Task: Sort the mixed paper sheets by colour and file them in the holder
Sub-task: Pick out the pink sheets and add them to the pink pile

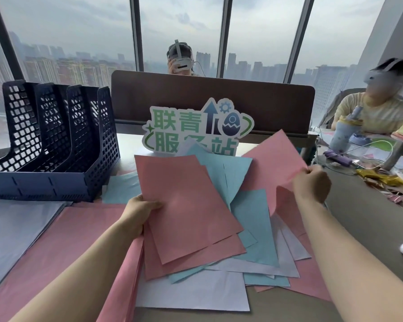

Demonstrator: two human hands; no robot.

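**A:** What did we have in the head view?

**B:** Our left hand [142, 211] gripped the left edge of a pink sheet [186, 205], thumb on top and fingers curled under, holding it up over the mixed pile [261, 240] of pink, light blue and lavender sheets. Our right hand [312, 184] pinched the corner of another pink sheet [275, 156], lifted and tilted toward the far right.

**A:** And the holder?

**B:** The dark blue mesh holder [56, 145] stood at the far left of the desk, well apart from both hands. We saw no paper in its slots. Nearer us on the left lay a pink stack [79, 233] and, beside it, a lavender stack [16, 233].

**A:** So which step were we at?

**B:** We judged we were mid-sort, gathering pinks; filing had not begun. The next move likely called for bringing the right-hand sheet onto the left-hand one, then setting both on the pink stack without dragging blue sheets along.
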